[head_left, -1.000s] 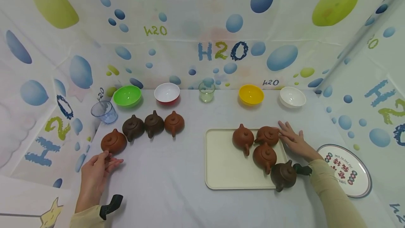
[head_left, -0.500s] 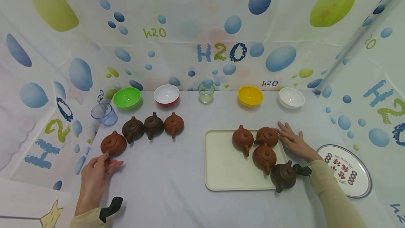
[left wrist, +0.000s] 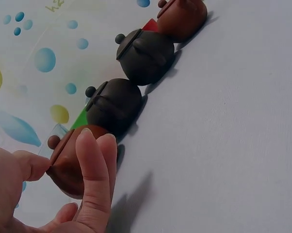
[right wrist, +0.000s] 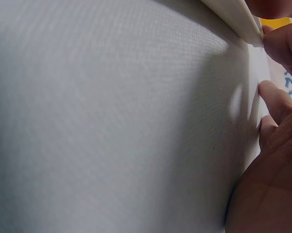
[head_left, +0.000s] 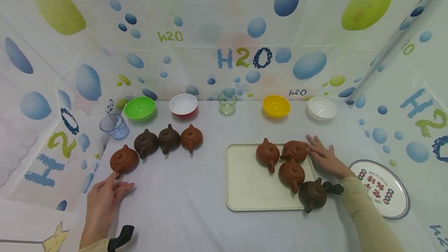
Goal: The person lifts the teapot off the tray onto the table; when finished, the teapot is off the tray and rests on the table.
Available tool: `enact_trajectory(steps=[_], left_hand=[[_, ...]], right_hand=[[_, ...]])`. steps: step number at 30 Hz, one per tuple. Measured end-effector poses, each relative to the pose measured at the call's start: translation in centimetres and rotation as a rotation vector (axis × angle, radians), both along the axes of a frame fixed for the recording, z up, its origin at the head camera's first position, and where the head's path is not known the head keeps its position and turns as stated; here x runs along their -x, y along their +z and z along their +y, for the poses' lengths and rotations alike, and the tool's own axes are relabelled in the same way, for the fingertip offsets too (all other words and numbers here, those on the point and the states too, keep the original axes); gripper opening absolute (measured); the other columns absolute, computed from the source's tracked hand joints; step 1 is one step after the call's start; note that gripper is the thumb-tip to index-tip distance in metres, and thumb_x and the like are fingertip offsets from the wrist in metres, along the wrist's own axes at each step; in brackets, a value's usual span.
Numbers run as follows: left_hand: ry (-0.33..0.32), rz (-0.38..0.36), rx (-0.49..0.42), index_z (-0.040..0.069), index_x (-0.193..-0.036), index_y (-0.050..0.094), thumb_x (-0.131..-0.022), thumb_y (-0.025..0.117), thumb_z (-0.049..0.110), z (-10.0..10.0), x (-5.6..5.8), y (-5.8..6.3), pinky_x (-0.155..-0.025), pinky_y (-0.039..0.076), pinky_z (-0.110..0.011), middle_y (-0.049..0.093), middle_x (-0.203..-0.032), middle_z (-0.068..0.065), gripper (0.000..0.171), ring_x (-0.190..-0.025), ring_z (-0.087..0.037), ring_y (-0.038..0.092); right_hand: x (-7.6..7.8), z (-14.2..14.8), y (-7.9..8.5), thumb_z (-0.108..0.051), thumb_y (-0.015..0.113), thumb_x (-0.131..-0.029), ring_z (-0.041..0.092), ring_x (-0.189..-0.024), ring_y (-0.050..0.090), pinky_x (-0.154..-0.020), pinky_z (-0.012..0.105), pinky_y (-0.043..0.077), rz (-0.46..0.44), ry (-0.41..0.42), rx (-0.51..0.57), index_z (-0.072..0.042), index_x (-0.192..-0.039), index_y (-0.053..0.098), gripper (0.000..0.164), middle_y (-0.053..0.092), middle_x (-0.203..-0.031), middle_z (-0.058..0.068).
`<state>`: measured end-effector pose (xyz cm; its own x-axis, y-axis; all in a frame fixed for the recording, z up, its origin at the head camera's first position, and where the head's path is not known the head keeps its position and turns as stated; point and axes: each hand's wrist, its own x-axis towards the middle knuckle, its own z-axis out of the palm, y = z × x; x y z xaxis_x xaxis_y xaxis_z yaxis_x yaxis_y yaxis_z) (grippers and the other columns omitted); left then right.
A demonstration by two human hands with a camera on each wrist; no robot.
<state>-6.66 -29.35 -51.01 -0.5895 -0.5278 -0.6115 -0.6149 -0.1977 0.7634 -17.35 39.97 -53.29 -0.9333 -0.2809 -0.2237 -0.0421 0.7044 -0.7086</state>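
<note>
Left hand (head_left: pixel 101 203) touches leftmost red-brown teapot (head_left: pixel 124 160), left side of counter (head_left: pixel 175 205), at its near projection (spout or handle, unclear); can't tell if it's pinching. Moved by that alone, pot may tilt or bump adj. dark teapot (head_left: pixel 146 144). Right hand (head_left: pixel 327 160), fingers spread, lies by tray (head_left: pixel 259 199)'s right edge; a shove could poss. upset the near-right dark pot (head_left: pixel 312 195) on its corner. Qty: 8 teapots (head_left: pixel 268 153) (4 left, 4 right), 4 bowls (head_left: pixel 140 109), 2 glasses (head_left: pixel 114 126), 1 tray, 1 oval sign (head_left: pixel 383 188).
</note>
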Motion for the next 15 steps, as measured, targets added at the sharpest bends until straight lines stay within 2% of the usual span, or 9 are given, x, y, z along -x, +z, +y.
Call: enact_trajectory(steps=[3, 6, 10, 12, 15], left_hand=[[-0.015, -0.018, 0.005, 0.014, -0.172, 0.011, -0.108, 0.043, 0.065, -0.3, -0.7, 0.0, -0.084, 0.061, -0.016, 0.061, -0.113, 0.0, 0.088, -0.08, -0.003, 0.078], [-0.043, -0.058, 0.013, 0.007, -0.17, 0.016, -0.11, 0.04, 0.062, -0.7, -1.9, -0.1, -0.08, 0.062, -0.018, 0.066, -0.101, 0.003, 0.084, -0.079, -0.005, 0.078], [-0.109, -0.065, 0.008, -0.001, -0.157, 0.036, -0.114, 0.038, 0.054, -0.5, -3.6, -0.4, -0.078, 0.063, -0.02, 0.068, -0.089, 0.005, 0.07, -0.079, -0.008, 0.078], [-0.16, -0.043, -0.006, 0.0, -0.149, 0.043, -0.114, 0.038, 0.051, 0.1, -3.8, -0.4, -0.08, 0.063, -0.02, 0.069, -0.09, 0.007, 0.062, -0.082, -0.007, 0.078], [-0.26, 0.0, -0.028, 0.003, -0.144, 0.046, -0.115, 0.04, 0.049, 1.8, -3.3, -0.1, -0.083, 0.062, -0.019, 0.07, -0.093, 0.009, 0.055, -0.086, -0.006, 0.077]], right_hand=[[-0.1, -0.2, -0.1, -0.035, 0.046, -0.115, 0.048, -0.166, -0.012, -0.118, 0.076, -0.03, 0.0, -0.002, -0.003, -0.003, -0.163, 0.041, 0.057, 0.008, -0.179, 0.021], [-0.1, -0.4, -0.1, -0.034, 0.046, -0.115, 0.048, -0.166, -0.012, -0.118, 0.076, -0.029, 0.001, 0.002, -0.005, -0.003, -0.162, 0.041, 0.056, 0.008, -0.179, 0.022], [0.0, -0.4, 0.1, -0.035, 0.045, -0.115, 0.047, -0.166, -0.013, -0.119, 0.075, -0.029, -0.004, 0.012, -0.016, -0.003, -0.162, 0.041, 0.057, 0.008, -0.179, 0.021], [0.1, -0.3, 0.2, -0.036, 0.045, -0.115, 0.047, -0.167, -0.013, -0.119, 0.074, -0.03, -0.01, 0.012, -0.019, -0.003, -0.163, 0.04, 0.057, 0.007, -0.18, 0.02], [0.0, -0.2, 0.3, -0.036, 0.045, -0.115, 0.047, -0.166, -0.013, -0.119, 0.074, -0.03, -0.02, 0.007, -0.012, -0.003, -0.163, 0.04, 0.058, 0.007, -0.18, 0.02]])
